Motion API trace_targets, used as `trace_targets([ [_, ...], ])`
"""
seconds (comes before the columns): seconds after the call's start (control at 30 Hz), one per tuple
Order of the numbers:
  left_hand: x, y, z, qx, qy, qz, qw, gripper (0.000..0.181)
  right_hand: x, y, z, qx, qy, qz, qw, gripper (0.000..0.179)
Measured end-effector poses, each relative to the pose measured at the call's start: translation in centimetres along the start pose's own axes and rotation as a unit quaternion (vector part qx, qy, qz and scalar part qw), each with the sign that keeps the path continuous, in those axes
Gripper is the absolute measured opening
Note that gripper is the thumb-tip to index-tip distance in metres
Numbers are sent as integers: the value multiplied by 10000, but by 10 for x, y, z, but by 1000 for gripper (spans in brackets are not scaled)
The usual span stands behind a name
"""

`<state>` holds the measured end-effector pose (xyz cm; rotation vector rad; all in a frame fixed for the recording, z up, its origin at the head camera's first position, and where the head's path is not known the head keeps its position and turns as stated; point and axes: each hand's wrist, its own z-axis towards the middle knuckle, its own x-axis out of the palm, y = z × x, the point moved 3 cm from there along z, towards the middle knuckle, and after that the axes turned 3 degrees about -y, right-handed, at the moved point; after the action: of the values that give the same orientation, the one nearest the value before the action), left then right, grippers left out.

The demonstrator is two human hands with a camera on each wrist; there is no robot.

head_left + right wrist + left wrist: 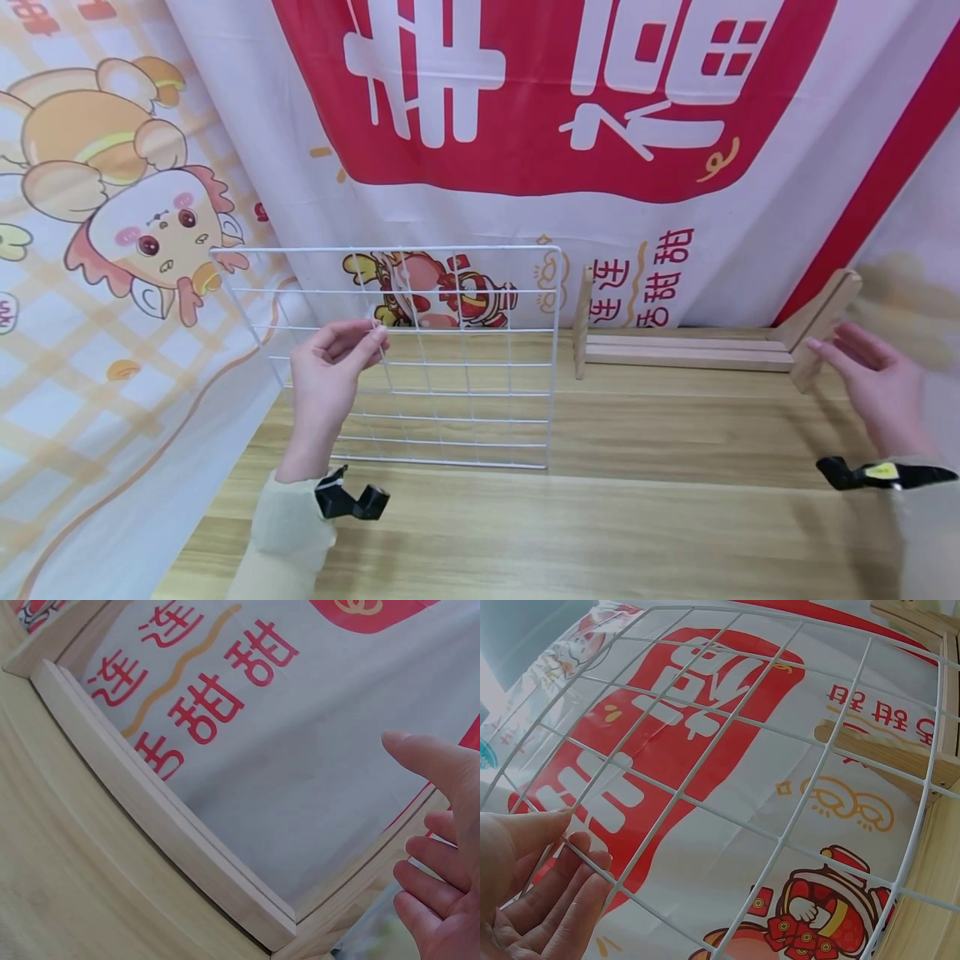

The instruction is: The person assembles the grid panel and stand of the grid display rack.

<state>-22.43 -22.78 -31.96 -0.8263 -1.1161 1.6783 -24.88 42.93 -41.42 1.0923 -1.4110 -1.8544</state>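
A white wire grid panel [442,364] stands upright over the left part of the wooden table. My left hand [330,379] pinches one of its wires between thumb and fingers, left of the panel's middle; the left wrist view shows the grip [562,855] close up. To the right, a light wooden rack [686,354] with two end pieces and a long low rail sits on the table. Beside its right end piece [825,325] is my right hand [881,383]. In the right wrist view that hand [442,855] has extended fingers, thumb apart, holding nothing.
Behind the table [652,517] hangs a white cloth with a red printed panel [525,150]. Another cloth [112,333] with cartoon figures and an orange check covers the left side. Black camera straps [348,496] sit on both wrists.
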Motion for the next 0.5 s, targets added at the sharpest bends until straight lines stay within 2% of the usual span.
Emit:
trace_targets([
  [0.23,1,-1,0,-15,30,38,10000,38,-4,5,16,232,-128,-228,9994,77],
  [0.37,1,-1,1,-43,30,42,10000,35,-6,8,25,247,-86,-2,9997,78],
  [0.5,1,-1,1,-69,18,60,10000,40,-5,11,36,305,-70,38,9995,79],
])
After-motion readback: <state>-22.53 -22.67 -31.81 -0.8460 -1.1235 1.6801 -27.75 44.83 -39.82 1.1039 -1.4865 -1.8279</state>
